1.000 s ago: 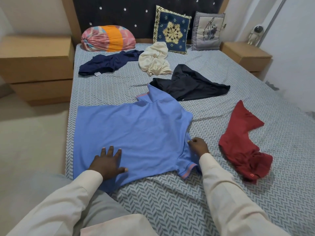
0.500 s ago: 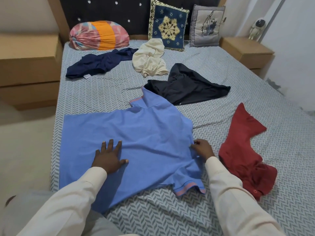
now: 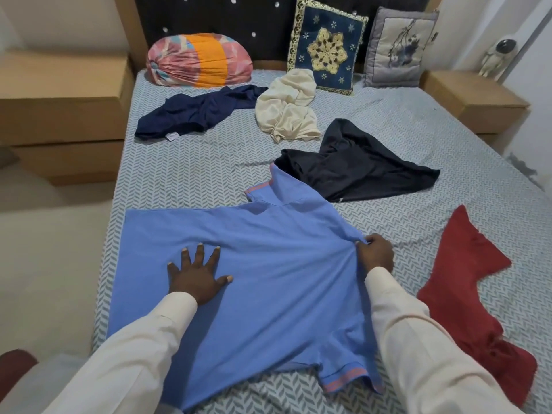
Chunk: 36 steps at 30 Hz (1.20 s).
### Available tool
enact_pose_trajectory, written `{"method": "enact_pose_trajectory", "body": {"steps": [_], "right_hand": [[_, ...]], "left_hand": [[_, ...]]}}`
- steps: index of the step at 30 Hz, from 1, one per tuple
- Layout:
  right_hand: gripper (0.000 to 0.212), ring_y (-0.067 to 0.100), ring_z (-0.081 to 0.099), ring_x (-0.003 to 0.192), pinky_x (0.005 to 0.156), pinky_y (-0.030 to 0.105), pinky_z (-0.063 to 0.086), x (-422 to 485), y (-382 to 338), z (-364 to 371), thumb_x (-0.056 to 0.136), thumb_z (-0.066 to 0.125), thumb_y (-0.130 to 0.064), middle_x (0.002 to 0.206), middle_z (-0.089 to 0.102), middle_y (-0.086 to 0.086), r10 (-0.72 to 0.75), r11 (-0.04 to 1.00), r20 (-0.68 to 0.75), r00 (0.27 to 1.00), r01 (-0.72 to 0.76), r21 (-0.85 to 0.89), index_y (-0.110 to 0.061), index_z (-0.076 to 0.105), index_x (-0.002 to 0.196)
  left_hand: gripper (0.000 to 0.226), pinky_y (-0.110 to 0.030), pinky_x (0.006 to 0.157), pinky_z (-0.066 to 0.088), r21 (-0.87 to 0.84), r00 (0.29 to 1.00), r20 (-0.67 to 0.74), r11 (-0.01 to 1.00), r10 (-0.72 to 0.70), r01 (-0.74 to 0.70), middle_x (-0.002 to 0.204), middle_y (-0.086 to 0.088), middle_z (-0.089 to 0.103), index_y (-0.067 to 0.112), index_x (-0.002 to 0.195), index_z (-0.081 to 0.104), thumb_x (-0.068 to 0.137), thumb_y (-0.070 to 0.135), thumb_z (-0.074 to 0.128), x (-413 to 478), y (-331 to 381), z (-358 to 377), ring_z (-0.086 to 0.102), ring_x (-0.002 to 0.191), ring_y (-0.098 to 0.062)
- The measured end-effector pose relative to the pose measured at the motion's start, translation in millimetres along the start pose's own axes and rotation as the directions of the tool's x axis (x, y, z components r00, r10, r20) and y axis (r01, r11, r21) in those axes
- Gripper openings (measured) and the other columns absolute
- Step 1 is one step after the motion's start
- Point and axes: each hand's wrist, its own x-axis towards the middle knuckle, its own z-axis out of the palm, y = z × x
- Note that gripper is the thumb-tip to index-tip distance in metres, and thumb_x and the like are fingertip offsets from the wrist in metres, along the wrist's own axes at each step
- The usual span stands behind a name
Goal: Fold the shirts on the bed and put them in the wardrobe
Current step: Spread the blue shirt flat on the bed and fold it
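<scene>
A light blue polo shirt [image 3: 268,264] lies spread on the bed [image 3: 194,171], collar toward the headboard. My left hand [image 3: 195,274] presses flat on its middle with fingers spread. My right hand [image 3: 375,253] pinches the shirt's right edge near the shoulder. A red shirt [image 3: 478,294] lies crumpled to the right. A black shirt [image 3: 358,168] lies just beyond the blue collar. Farther back lie a navy shirt [image 3: 197,113] and a cream shirt [image 3: 288,107].
Three pillows lean on the headboard: a pink and orange bolster [image 3: 198,62], a blue embroidered cushion [image 3: 325,50] and a grey cushion [image 3: 401,49]. Wooden nightstands flank the bed, one on the left [image 3: 59,115] and one on the right [image 3: 472,98]. No wardrobe is in view.
My left hand has slid a little up the blue shirt. My right hand has closed on the shirt's right edge and lifted it slightly. The view has moved closer.
</scene>
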Motion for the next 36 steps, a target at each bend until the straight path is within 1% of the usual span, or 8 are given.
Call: {"method": "enact_pose_trajectory", "body": {"steps": [6, 13, 17, 21, 23, 29, 32, 36], "right_hand": [[0.043, 0.038, 0.054, 0.109, 0.092, 0.047, 0.042, -2.6, -77.4, 39.9, 0.079, 0.065, -0.020, 0.115, 0.059, 0.015, -0.318, 0.948, -0.135, 0.938, 0.316, -0.038, -0.014, 0.060, 0.121], [0.061, 0.034, 0.061, 0.099, 0.084, 0.045, 0.051, -18.8, -172.3, 130.1, 0.092, 0.056, -0.024, 0.114, 0.059, 0.010, -0.592, 0.649, 0.564, 0.576, 0.755, -0.089, -0.033, 0.035, 0.148], [0.049, 0.037, 0.059, 0.106, 0.079, 0.044, 0.048, -18.2, -202.0, 155.1, 0.094, 0.041, -0.025, 0.129, 0.051, 0.012, -0.533, 0.521, 0.594, 0.603, 0.787, -0.331, -0.031, 0.038, 0.143], [0.013, 0.034, 0.060, 0.106, 0.079, 0.034, 0.041, -9.5, -216.5, 166.4, 0.095, 0.044, -0.017, 0.116, 0.062, 0.017, -0.491, 0.767, 0.466, 0.736, 0.619, -0.170, -0.021, 0.054, 0.102], [0.022, 0.030, 0.061, 0.109, 0.080, 0.031, 0.040, -0.2, -215.7, 163.3, 0.093, 0.048, -0.013, 0.117, 0.065, 0.014, -0.444, 0.876, 0.453, 0.773, 0.481, 0.038, -0.018, 0.059, 0.111], [0.039, 0.039, 0.053, 0.108, 0.091, 0.046, 0.043, 38.6, -174.1, 96.0, 0.077, 0.063, -0.028, 0.113, 0.059, 0.017, -0.337, 0.941, -0.106, 0.936, 0.338, -0.007, -0.014, 0.061, 0.113], [0.041, 0.032, 0.057, 0.103, 0.095, 0.047, 0.043, 63.2, -148.3, 76.6, 0.070, 0.077, -0.046, 0.103, 0.063, 0.004, -0.077, 0.996, 0.113, 0.991, 0.080, -0.025, -0.021, 0.061, 0.098], [0.035, 0.027, 0.060, 0.076, 0.081, 0.041, 0.047, 71.9, -144.0, 78.9, 0.078, 0.072, -0.045, 0.071, 0.064, 0.001, -0.221, 0.974, 0.148, 0.964, 0.212, 0.075, -0.014, 0.059, 0.071]], "left_hand": [[0.083, -0.061, 0.116, 0.007, -0.034, 0.999, -0.031, 0.999, -0.031, 0.030, 0.162, 0.000, -0.020, 0.036, 0.153, -0.013, 0.089, 0.076, 0.023, 25.0, -25.5, -17.1, -0.013, 0.149, -0.035], [0.103, -0.065, 0.114, 0.008, -0.080, 0.993, -0.019, 0.990, -0.115, 0.114, 0.161, -0.004, -0.022, 0.037, 0.152, -0.015, 0.076, 0.088, 0.031, 46.1, -56.7, -37.1, -0.015, 0.148, -0.035], [0.121, -0.069, 0.110, 0.014, -0.128, 0.987, 0.065, 0.979, -0.149, 0.157, 0.160, -0.003, -0.025, 0.036, 0.152, -0.017, 0.064, 0.092, 0.045, 51.4, -60.6, -46.7, -0.017, 0.147, -0.037], [0.136, -0.071, 0.108, 0.019, -0.155, 0.975, 0.133, 0.968, -0.180, 0.200, 0.158, 0.001, -0.030, 0.041, 0.149, -0.022, 0.053, 0.091, 0.059, 62.2, -65.2, -63.0, -0.018, 0.146, -0.039], [0.142, -0.073, 0.106, 0.020, -0.169, 0.966, 0.165, 0.960, -0.197, 0.224, 0.157, 0.004, -0.032, 0.042, 0.148, -0.023, 0.047, 0.090, 0.064, 65.8, -65.3, -70.7, -0.021, 0.145, -0.040], [0.145, -0.076, 0.104, 0.019, -0.177, 0.960, 0.182, 0.953, -0.213, 0.245, 0.155, 0.004, -0.036, 0.042, 0.148, -0.025, 0.045, 0.089, 0.067, 69.6, -58.9, -71.0, -0.023, 0.144, -0.041], [0.146, -0.076, 0.104, 0.017, -0.193, 0.962, 0.166, 0.950, -0.215, 0.245, 0.155, 0.003, -0.035, 0.042, 0.148, -0.024, 0.045, 0.088, 0.067, 69.1, -58.7, -67.6, -0.023, 0.144, -0.041], [0.146, -0.077, 0.104, 0.016, -0.201, 0.962, 0.164, 0.948, -0.217, 0.248, 0.155, 0.004, -0.036, 0.043, 0.148, -0.024, 0.044, 0.087, 0.069, 68.9, -57.6, -66.6, -0.024, 0.144, -0.040]]}}
